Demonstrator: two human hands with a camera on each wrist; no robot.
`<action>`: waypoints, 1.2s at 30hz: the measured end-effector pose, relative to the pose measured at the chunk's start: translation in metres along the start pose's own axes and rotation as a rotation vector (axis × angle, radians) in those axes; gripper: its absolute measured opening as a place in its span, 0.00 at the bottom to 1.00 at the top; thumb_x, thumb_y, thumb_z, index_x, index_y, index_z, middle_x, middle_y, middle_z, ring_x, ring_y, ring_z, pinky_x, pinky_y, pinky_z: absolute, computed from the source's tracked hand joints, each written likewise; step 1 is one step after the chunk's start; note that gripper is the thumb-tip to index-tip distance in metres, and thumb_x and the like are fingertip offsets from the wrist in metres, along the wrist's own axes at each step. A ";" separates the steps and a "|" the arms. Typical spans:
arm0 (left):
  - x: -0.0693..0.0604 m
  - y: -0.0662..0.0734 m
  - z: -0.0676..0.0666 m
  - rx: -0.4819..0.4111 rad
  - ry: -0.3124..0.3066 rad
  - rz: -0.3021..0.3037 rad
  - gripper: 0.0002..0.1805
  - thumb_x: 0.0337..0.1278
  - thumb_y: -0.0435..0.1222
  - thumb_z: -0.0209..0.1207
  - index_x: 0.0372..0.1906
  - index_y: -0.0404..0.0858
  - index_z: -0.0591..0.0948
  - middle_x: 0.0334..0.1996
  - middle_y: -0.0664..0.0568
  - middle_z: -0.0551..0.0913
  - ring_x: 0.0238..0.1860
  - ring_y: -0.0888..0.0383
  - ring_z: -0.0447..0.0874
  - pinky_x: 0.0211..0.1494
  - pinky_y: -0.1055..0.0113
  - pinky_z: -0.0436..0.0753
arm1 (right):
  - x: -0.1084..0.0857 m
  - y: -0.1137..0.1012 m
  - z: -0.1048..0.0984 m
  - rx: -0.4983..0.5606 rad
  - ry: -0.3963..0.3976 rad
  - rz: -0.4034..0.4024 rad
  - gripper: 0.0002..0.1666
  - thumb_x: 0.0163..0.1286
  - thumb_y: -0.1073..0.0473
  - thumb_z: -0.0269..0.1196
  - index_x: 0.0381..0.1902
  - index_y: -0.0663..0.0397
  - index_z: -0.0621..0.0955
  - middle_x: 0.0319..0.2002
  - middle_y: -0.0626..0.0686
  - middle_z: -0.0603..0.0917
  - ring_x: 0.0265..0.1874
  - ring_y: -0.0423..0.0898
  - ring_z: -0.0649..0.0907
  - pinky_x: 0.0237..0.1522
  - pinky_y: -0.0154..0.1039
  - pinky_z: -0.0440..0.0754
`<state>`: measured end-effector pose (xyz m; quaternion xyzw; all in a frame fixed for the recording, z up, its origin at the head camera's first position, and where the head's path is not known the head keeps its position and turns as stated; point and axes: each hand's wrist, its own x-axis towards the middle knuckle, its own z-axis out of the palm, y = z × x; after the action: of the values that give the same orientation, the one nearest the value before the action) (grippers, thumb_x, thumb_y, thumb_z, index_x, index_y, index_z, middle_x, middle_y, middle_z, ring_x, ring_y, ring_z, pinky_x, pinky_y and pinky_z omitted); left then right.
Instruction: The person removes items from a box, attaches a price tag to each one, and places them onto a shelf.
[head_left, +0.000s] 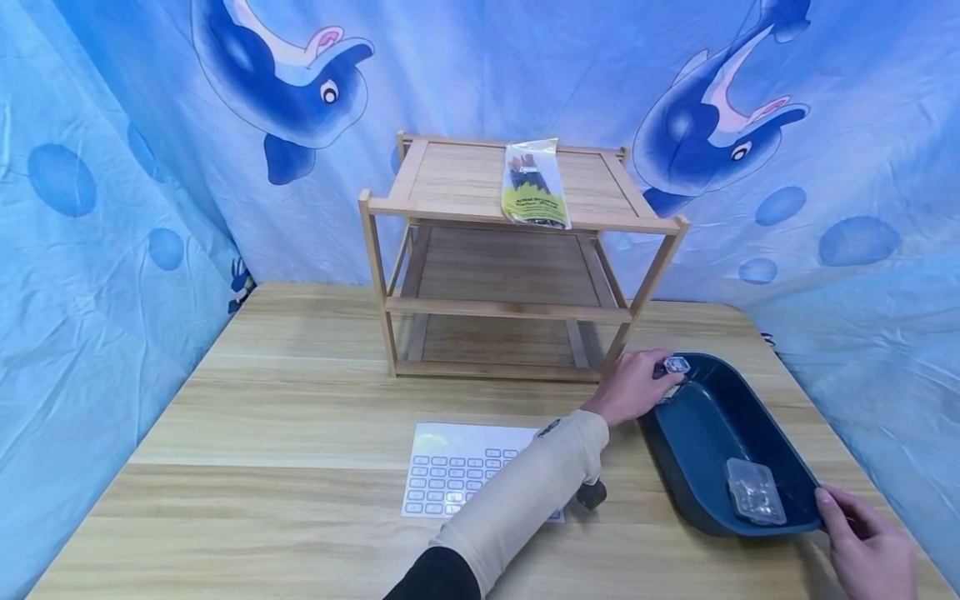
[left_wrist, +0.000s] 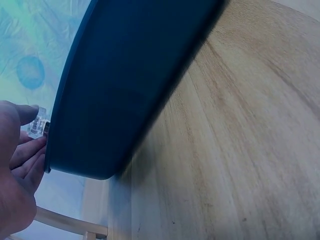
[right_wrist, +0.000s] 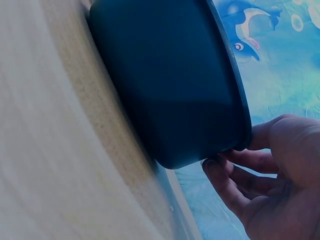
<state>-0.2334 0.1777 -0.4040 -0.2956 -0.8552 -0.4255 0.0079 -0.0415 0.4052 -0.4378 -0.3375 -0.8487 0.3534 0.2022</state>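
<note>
A dark teal bin (head_left: 708,417) stands on the right side of the table. At its far left corner my left hand (head_left: 637,385) pinches a small clear object (head_left: 677,365) between thumb and fingers, at the rim. In the left wrist view, the clear object (left_wrist: 37,125) is under the thumb of my left hand (left_wrist: 17,165), beside the bin wall (left_wrist: 115,85). My right hand (head_left: 866,546) grips the bin's near right corner; the right wrist view shows the fingers of that hand (right_wrist: 275,175) at the rim. A clear plastic box (head_left: 754,492) lies inside the bin.
A wooden rack (head_left: 510,308) with shelves stands at the back middle, a brush packet (head_left: 534,185) on its top. A white printed sheet (head_left: 450,475) lies front middle, partly under my left forearm. Blue dolphin-patterned cloth (head_left: 480,75) hangs behind and at both sides.
</note>
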 end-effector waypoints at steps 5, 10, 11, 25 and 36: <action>0.000 0.000 0.001 0.027 0.022 -0.017 0.22 0.74 0.46 0.61 0.67 0.46 0.81 0.55 0.60 0.86 0.48 0.73 0.81 0.50 0.81 0.77 | 0.000 -0.001 0.000 -0.009 0.001 -0.010 0.26 0.81 0.53 0.57 0.58 0.74 0.80 0.24 0.35 0.79 0.20 0.29 0.72 0.19 0.29 0.72; 0.000 0.000 0.002 0.050 0.049 -0.013 0.20 0.74 0.47 0.62 0.64 0.46 0.83 0.52 0.60 0.87 0.45 0.73 0.81 0.46 0.82 0.77 | -0.001 -0.001 -0.001 -0.021 0.005 -0.029 0.25 0.80 0.54 0.57 0.57 0.74 0.80 0.23 0.36 0.80 0.19 0.30 0.72 0.19 0.29 0.71; 0.001 0.000 0.002 0.051 0.052 -0.013 0.20 0.73 0.47 0.62 0.64 0.46 0.83 0.51 0.60 0.87 0.44 0.73 0.81 0.46 0.82 0.77 | -0.001 -0.001 -0.001 -0.022 0.004 -0.032 0.25 0.80 0.54 0.57 0.57 0.74 0.80 0.24 0.40 0.81 0.19 0.31 0.72 0.19 0.29 0.71; 0.002 -0.001 0.001 -0.003 0.034 -0.009 0.16 0.74 0.45 0.62 0.59 0.46 0.84 0.45 0.61 0.88 0.32 0.74 0.77 0.37 0.83 0.74 | -0.001 -0.001 -0.001 -0.021 -0.007 -0.012 0.26 0.81 0.53 0.57 0.58 0.74 0.80 0.24 0.40 0.81 0.20 0.30 0.72 0.19 0.29 0.71; 0.001 -0.006 -0.002 -0.106 0.011 0.019 0.18 0.75 0.43 0.61 0.63 0.43 0.84 0.52 0.59 0.87 0.42 0.73 0.79 0.47 0.82 0.77 | 0.000 -0.001 -0.001 -0.032 -0.018 0.010 0.27 0.81 0.51 0.56 0.59 0.73 0.80 0.25 0.43 0.83 0.20 0.32 0.72 0.20 0.30 0.71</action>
<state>-0.2380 0.1742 -0.4069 -0.3014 -0.8286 -0.4718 0.0011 -0.0412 0.4051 -0.4367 -0.3418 -0.8544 0.3437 0.1875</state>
